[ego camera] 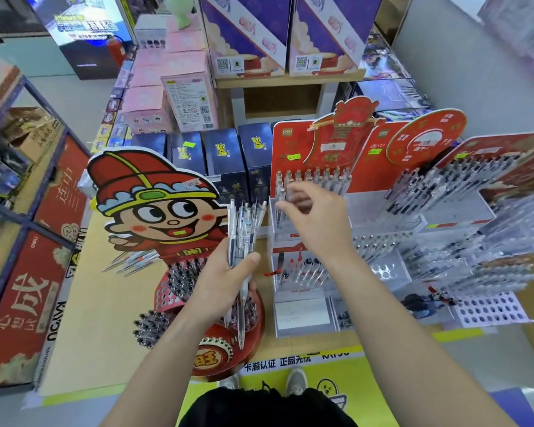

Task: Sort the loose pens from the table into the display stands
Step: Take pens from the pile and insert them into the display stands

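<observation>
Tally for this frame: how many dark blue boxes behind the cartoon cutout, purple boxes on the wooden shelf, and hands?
Dark blue boxes: 4
Purple boxes: 2
Hands: 2, left hand gripping a bundle of pens, right hand
Total: 8

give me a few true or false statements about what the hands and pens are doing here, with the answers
1. The left hand grips a bundle of pens. True.
2. The right hand holds a pair of scissors. False: it reaches toward the pens in the red-backed display stand, and no scissors show.
3. A few loose pens lie on the table left of the cartoon-figure stand. True.
4. The bundle lies flat on the table. False: it is held up in the left hand.
5. The white perforated rack at the right is full of pens. False: its visible holes look empty.
</observation>
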Motion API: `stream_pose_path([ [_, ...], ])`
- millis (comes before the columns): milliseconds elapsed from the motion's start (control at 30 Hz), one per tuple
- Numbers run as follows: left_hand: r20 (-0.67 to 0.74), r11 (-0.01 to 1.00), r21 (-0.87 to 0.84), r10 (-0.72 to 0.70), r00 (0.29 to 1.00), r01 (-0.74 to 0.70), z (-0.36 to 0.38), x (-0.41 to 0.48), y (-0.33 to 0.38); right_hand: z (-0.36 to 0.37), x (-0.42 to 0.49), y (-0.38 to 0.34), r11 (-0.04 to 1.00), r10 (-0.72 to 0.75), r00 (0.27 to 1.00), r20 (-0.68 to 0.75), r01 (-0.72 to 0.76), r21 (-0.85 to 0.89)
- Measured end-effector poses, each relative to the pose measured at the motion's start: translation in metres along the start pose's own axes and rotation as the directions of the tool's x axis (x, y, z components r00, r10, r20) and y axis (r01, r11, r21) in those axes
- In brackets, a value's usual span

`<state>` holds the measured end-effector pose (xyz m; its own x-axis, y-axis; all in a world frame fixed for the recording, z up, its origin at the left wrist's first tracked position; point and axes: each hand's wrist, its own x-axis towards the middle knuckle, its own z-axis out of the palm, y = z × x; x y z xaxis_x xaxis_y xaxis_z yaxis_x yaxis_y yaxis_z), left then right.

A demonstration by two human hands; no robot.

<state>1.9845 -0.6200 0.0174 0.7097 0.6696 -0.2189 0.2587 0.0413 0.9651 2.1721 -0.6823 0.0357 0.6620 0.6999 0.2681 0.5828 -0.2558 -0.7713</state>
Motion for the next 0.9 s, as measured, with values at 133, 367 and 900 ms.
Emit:
stream_pose_path([
  [133,0.021,0.999,-0.034,-0.006,1.000,0.007,0.000,0.001,0.001,0.001,-0.016,-0.007,0.993,0.072,0.996,0.047,-0.076,0.085],
  [367,0.060,0.993,-0.103,-0.043,0.997,0.049,0.003,-0.001,0.000,0.016,-0.021,-0.017,0.944,0.200,0.943,0.265,-0.258,0.207],
  [900,0.001,1.000,-0.019,-0.010,1.000,0.010,0.006,0.017,-0.002,-0.012,-0.004,-0.017,0.858,0.226,0.972,-0.062,-0.169,0.485],
])
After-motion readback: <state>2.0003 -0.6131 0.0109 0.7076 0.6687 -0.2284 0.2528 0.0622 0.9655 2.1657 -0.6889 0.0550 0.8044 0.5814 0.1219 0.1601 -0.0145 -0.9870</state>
